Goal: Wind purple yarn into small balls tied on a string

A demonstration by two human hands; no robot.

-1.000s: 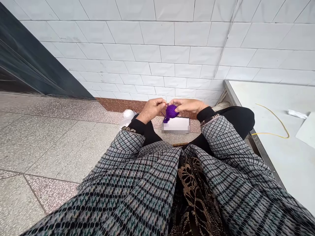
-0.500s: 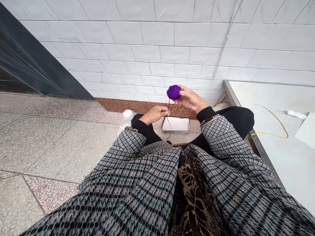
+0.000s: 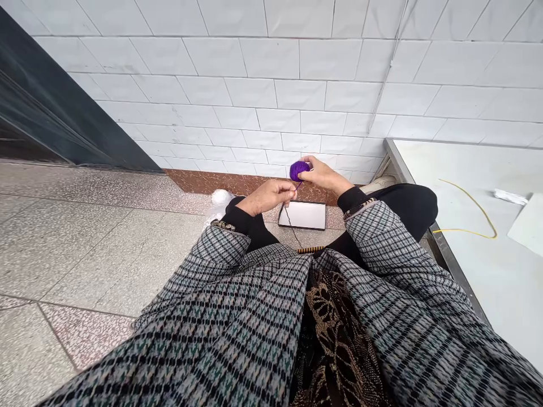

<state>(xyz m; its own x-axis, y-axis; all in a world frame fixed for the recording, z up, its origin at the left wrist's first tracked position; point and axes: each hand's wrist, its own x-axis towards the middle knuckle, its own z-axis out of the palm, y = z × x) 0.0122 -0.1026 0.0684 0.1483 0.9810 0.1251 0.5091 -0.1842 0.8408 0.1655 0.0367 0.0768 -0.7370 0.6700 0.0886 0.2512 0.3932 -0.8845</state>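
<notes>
My right hand (image 3: 321,172) is wrapped round a purple ball of yarn (image 3: 299,170), holding it in front of the wall's base. Just left of it and slightly lower, my left hand (image 3: 271,196) pinches the strand of purple yarn (image 3: 298,186) that comes off the ball. From under the left fingers a dark length of yarn (image 3: 291,225) hangs down towards my lap. There, a black-and-yellow striped piece (image 3: 310,250) shows partly past the coat's edge; I cannot tell exactly what it is.
A white panel with a dark rim (image 3: 302,216) lies on the floor between my knees. A white plastic bag (image 3: 219,203) sits beside my left knee. At right stands a white-topped table (image 3: 470,175) bearing a yellow cord (image 3: 487,215). The tiled wall (image 3: 271,62) rises ahead.
The yarn ball has come down a little, nearer my left hand, and the strand between the hands is shorter. The purple bit near my lap no longer shows.
</notes>
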